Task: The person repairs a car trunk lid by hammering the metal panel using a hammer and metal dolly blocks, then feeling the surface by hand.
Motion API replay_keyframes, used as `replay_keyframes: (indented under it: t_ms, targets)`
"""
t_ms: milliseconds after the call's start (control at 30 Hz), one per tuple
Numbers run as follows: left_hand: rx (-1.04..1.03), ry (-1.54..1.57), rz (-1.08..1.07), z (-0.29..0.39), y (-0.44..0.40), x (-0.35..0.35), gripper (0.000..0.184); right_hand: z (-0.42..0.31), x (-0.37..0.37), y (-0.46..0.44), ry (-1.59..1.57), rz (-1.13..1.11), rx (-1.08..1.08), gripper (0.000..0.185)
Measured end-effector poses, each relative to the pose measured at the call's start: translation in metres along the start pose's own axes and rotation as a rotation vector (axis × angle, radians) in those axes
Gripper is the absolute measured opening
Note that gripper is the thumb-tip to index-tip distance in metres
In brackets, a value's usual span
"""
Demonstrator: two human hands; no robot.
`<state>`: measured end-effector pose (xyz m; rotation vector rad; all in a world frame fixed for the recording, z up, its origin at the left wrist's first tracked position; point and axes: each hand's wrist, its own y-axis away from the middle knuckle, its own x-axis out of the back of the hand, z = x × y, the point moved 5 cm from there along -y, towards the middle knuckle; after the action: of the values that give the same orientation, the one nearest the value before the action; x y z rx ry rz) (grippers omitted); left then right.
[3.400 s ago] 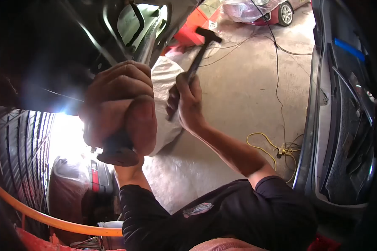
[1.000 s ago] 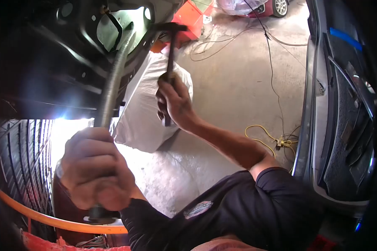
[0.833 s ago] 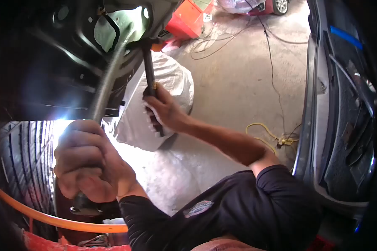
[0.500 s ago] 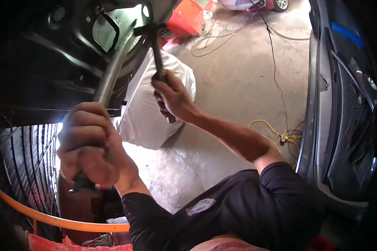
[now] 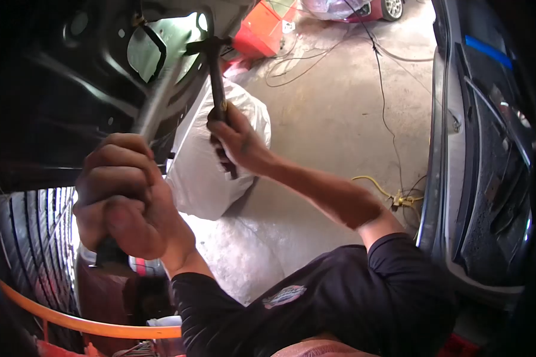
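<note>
My left hand is wrapped around a long grey metal bar. The bar slants up across a dark car body panel towards a hole in it, and its black lower end sticks out beneath my fist. In my right hand is a hammer, gripped by its handle with the head up. That dark head lies near the bar's far end and the panel's edge; whether they touch, I cannot tell.
Behind the hammer is a white plastic-covered object. A dark car door stands at right. Cables and a yellow cord lie on the concrete floor. An orange rail curves along the lower left, and a red bin stands farther off.
The whole view has shifted slightly left and down. My left hand sits a little higher, and more of the bar's black lower end shows. Both grips are the same.
</note>
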<state>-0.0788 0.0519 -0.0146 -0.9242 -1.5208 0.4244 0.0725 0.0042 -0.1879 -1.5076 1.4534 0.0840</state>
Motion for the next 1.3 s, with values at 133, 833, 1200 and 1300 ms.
replay_keyframes:
  t_ms: [133,833,1200,1300]
  targets:
    - [-0.077,0.012,-0.192,-0.004,-0.007,-0.006,0.023,-0.024,0.004,0.000,-0.369,0.297,-0.060,0.015]
    - [0.009,-0.019,-0.064,0.019,-0.008,0.014,0.027,-0.002,0.007,0.009,0.096,0.018,-0.092,0.012]
    - [0.038,-0.133,-0.184,0.026,-0.016,0.008,0.031,-0.012,0.010,0.010,-0.141,0.093,-0.204,0.016]
    - [-0.009,-0.160,-0.135,0.025,-0.010,-0.004,0.026,-0.008,0.001,0.013,-0.344,0.166,-0.109,0.017]
